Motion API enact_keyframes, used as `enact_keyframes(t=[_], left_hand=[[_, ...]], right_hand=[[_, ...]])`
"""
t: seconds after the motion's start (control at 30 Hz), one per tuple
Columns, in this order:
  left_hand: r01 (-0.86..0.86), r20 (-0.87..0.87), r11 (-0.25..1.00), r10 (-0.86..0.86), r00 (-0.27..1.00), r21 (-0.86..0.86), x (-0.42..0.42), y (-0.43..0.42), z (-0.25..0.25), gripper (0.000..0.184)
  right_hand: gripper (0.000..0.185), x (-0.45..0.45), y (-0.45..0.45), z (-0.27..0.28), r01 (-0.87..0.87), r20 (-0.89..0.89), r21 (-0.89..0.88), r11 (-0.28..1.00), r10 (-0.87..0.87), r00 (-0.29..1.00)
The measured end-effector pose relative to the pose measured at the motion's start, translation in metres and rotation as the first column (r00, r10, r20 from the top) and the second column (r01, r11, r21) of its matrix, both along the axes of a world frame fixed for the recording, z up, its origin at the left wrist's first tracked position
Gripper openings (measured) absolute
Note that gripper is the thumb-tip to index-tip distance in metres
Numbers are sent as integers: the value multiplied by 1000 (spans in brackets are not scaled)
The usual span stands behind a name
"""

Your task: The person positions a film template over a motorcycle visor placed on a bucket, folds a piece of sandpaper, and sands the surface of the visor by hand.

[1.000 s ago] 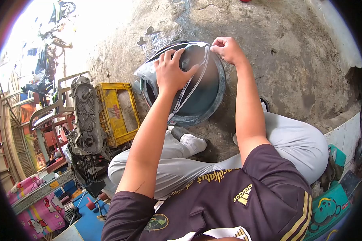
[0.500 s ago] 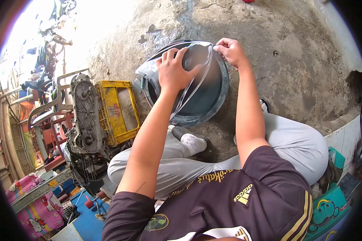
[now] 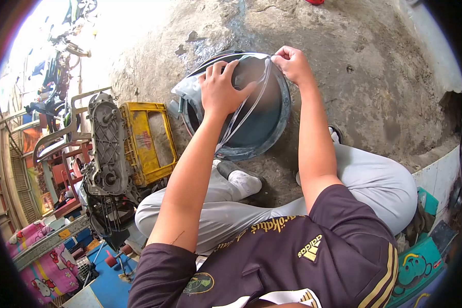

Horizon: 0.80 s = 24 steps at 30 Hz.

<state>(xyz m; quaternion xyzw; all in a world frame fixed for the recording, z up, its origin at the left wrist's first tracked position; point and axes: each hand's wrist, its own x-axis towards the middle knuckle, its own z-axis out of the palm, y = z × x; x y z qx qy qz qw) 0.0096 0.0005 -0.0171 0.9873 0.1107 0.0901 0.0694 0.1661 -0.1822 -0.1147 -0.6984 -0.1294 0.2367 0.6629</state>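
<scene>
My left hand (image 3: 222,88) lies with its fingers spread over a clear, shiny sheet-like piece (image 3: 189,88) that looks like plastic. Below it is a round dark basin (image 3: 267,146) standing on the floor. Pale, glossy edges of the clear piece run across the basin's top and down toward my feet. At the far right corner of that piece, my right hand (image 3: 291,65) pinches it between thumb and fingers. A blur over the basin's middle hides what is inside.
Left of the basin, a yellow plastic crate (image 3: 138,177) stands beside a grey metal engine casing (image 3: 107,149). My folded legs in grey trousers (image 3: 374,179) are close to the basin. A teal case (image 3: 418,267) lies at the lower right. Rough concrete floor (image 3: 354,97) surrounds the basin.
Both hands keep nearly the same place and grip. The whole view has shifted very slightly to the left.
</scene>
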Motion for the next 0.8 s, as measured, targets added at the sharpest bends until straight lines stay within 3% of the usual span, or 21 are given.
enact_keyframes(t=[0.17,0.23,0.33,0.53,0.63,0.8], left_hand=[[-9,-16,1000,9,1000,-1,1,0,2,77],[-5,-14,1000,5,1000,-12,1,0,1,78],[0,9,1000,0,1000,7,1,0,1,78],[-22,-62,1000,23,998,9,1,-4,7,76],[-12,-36,1000,13,999,14,1,-2,3,77],[-13,-29,1000,13,1000,11,1,-1,2,78]], right_hand=[[15,1,3,2,-45,-35,26,999,46,998],[14,-1,8,-3,73,90,-7,997,-73,993],[13,3,0,-3,-71,-53,76,995,75,996],[13,-4,5,-2,40,34,50,998,-41,999],[13,-2,1,0,-31,-31,77,997,33,999],[14,-3,6,2,34,-18,39,999,-34,999]])
